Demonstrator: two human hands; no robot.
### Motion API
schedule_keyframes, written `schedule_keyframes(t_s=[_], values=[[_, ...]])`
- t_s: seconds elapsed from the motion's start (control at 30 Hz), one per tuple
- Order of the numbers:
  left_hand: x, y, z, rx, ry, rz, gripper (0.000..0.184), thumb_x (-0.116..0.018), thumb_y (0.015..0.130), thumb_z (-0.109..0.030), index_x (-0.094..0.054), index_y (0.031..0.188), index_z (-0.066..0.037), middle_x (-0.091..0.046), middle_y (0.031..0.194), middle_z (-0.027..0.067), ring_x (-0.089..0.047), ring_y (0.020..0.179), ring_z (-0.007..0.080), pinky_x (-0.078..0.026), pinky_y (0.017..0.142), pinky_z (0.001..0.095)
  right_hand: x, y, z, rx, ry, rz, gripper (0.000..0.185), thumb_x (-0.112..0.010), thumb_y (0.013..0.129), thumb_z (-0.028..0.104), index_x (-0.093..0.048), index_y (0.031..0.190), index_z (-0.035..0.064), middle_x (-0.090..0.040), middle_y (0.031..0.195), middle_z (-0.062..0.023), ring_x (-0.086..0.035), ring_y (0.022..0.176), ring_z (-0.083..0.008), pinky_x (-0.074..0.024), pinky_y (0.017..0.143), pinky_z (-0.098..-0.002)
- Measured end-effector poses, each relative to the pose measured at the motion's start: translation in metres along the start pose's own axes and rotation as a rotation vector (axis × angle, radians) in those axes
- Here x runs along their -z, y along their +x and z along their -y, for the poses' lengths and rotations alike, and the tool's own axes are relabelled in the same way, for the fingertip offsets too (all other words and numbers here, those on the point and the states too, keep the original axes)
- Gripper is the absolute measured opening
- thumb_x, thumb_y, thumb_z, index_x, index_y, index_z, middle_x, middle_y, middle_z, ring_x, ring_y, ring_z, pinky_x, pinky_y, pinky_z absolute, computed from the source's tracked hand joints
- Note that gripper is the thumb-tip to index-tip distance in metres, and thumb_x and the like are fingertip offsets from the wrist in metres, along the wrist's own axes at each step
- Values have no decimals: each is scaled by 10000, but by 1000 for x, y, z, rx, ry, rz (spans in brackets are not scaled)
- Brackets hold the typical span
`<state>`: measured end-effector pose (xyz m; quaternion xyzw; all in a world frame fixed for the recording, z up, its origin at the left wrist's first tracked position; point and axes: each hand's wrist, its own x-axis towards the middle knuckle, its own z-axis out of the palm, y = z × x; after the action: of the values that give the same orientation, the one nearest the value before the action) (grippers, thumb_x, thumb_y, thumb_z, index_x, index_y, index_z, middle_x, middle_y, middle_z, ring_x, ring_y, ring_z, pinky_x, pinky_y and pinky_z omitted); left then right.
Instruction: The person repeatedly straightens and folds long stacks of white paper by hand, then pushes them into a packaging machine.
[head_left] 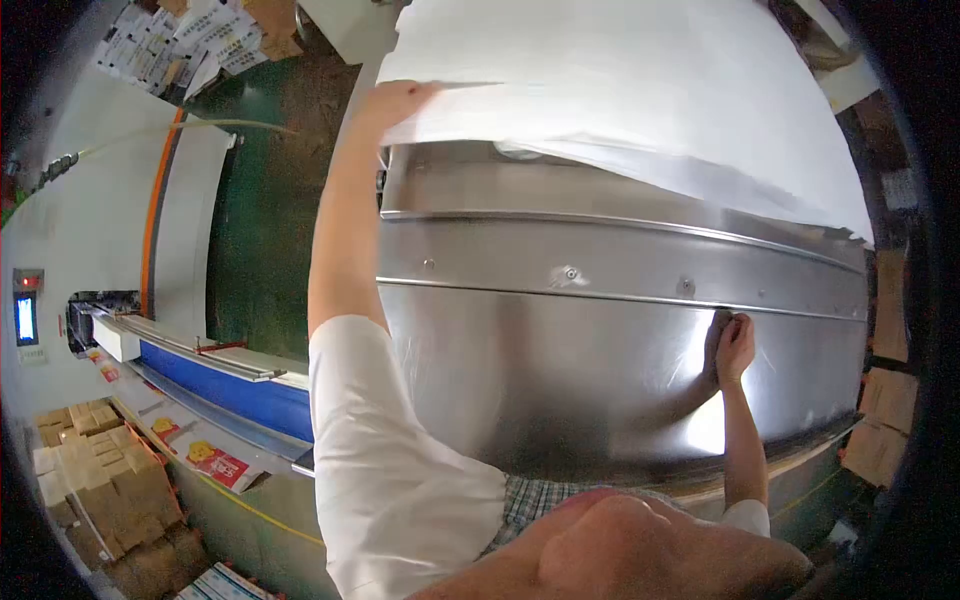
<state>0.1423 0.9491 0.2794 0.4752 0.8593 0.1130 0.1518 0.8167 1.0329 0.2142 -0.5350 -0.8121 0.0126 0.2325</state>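
Large white sheets, paper or thin film, lie across the far part of a stainless steel table. My left hand is closed at their left edge, its fingers pinching the sheet, with a fold running right from it. The near edge of the sheets hangs loose and wavy over the metal. Lower right, my right hand is closed with its knuckles against the steel just below a raised seam. Its fingertips are turned away, so anything in them is hidden. A dark reflection of the hand shows beside it.
Left of the table runs a machine with a blue belt and metal rails. Printed red and white packaging lies along its side. Cardboard boxes are stacked lower left, with more cartons at right. A green floor shows between.
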Motion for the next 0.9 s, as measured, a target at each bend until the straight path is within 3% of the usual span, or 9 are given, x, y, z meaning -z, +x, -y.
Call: schedule_keyframes(t_s=[0.17, 0.23, 0.33, 0.43, 0.5, 0.57, 0.73, 0.8, 0.9], values=[[-8, 4, -112, -121, -29, 173, 825, -400, 686, -743, -575, 1078, -38, -537, 1149, 158, -474, 1108, 294, -358, 928, 389, 3, -1, 6, -4, -14, 28, 113, -495, 825, 106, -506, 920, 45, -543, 860, -109, -554, 771, -286, -452, 662, -344], [-15, 11, -134, -154, 26, 381, 910, -515, 615, -728, -487, 1181, -16, -474, 1208, 200, -410, 1162, 338, -288, 992, 434, 6, 0, 13, -1, -5, 10, 114, -500, 817, 102, -512, 912, 40, -544, 859, -118, -549, 765, -298, -448, 670, -348], [-28, -21, -140, -339, 185, 106, 997, -620, 526, -688, -384, 1268, -64, -395, 1287, 189, -353, 1207, 335, -245, 992, 506, 3, 22, 21, -37, 109, 112, 134, -501, 830, 129, -516, 923, 33, -562, 835, -151, -556, 753, -327, -442, 658, -372], [-26, -44, -152, -283, 306, 77, 1055, -687, 475, -629, -310, 1313, -109, -391, 1293, 166, -346, 1209, 337, -221, 978, 556, -17, 74, 51, 92, 298, 232, 148, -511, 845, 163, -538, 899, 27, -569, 787, -165, -557, 679, -313, -431, 612, -376], [-35, -53, -152, -281, 306, 7, 1014, -701, 475, -600, -352, 1281, -92, -444, 1238, 155, -389, 1169, 323, -236, 975, 543, -24, 115, 124, 188, 366, 140, 137, -506, 842, 129, -539, 919, 21, -555, 744, -119, -559, 681, -251, -434, 612, -312], [-40, -60, -153, -281, 310, -70, 974, -715, 475, -571, -395, 1250, -76, -497, 1182, 144, -433, 1128, 309, -250, 972, 530, -28, 151, 193, 407, 469, 188, 169, -530, 816, 133, -568, 946, 33, -570, 907, -128, -559, 841, -278, -450, 740, -331], [-42, -72, -164, -267, 434, -68, 793, -694, 543, -552, -478, 1153, -94, -537, 1112, 134, -469, 1078, 305, -268, 948, 530, -68, 198, 328, 868, 429, 185, 360, -518, 811, 330, -557, 1028, 46, -575, 1023, -145, -522, 977, -306, -405, 849, -401], [-41, -77, -170, -285, 425, -129, 757, -691, 551, -548, -502, 1121, -88, -551, 1090, 126, -492, 1047, 290, -294, 918, 518, -86, 217, 335, 799, 188, 436, 459, -427, 850, 442, -541, 1071, 56, -549, 1096, -153, -506, 1028, -302, -384, 872, -406], [-39, -81, -174, -324, 350, -149, 822, -695, 550, -552, -474, 1168, -57, -540, 1115, 142, -498, 1033, 297, -297, 920, 506, -84, 250, 277, 610, -3, 568, 594, -319, 848, 565, -538, 1085, 66, -552, 1118, -132, -497, 1062, -287, -370, 873, -445]])
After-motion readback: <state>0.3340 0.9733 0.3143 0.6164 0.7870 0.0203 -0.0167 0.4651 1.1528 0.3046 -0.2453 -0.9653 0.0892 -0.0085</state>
